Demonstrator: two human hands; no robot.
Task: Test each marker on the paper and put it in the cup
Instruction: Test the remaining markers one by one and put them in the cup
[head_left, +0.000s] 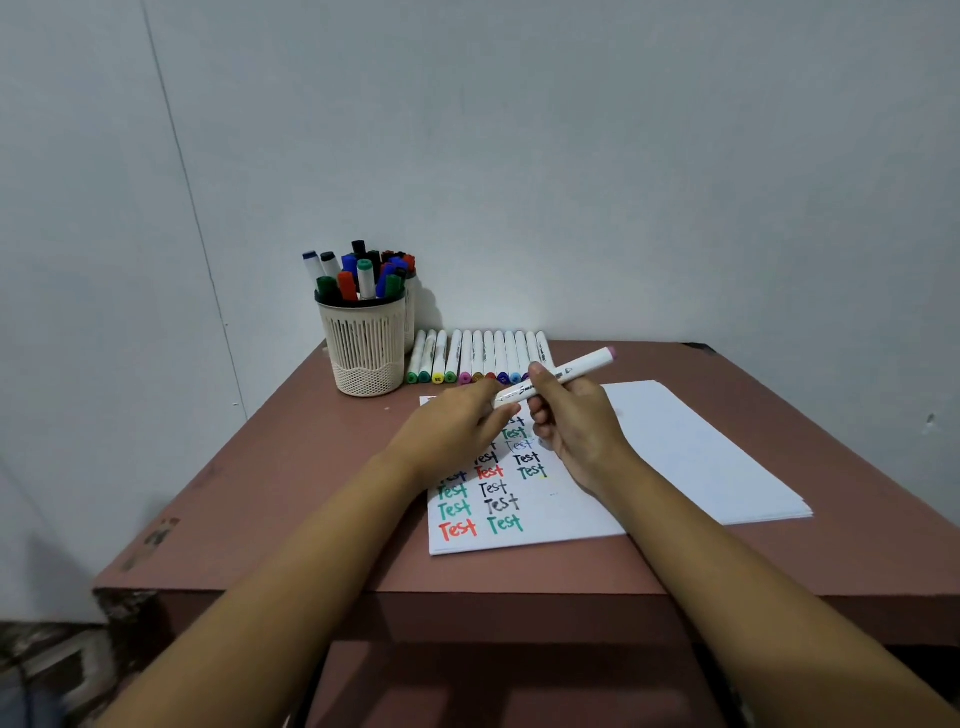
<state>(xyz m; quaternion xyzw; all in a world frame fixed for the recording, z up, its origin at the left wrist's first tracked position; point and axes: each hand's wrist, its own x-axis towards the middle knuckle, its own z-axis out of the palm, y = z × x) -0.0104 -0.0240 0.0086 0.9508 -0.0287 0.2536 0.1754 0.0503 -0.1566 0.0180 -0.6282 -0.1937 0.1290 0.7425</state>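
Nearest, the front edge of the brown table (311, 519) runs across the view, with bare surface to the left of the paper (675, 457) and along its right side. The white sheet lies on a thin stack, its left part bearing columns of "Test" in green, red and black; its right part is blank. Above the writing, the right hand (582, 421) grips a white marker (582, 366) at mid-barrel, thumb on top, while the fingers of the left hand (452, 431) close round its lower end. The marker is held clear of the paper, tilted, with a pink cap at its upper right end. Beyond, a row of white markers (478, 358) lies side by side with coloured ends toward the viewer. Left of the row stands the slotted cream cup (363, 348), crowded with capped markers, near the wall (571, 156).
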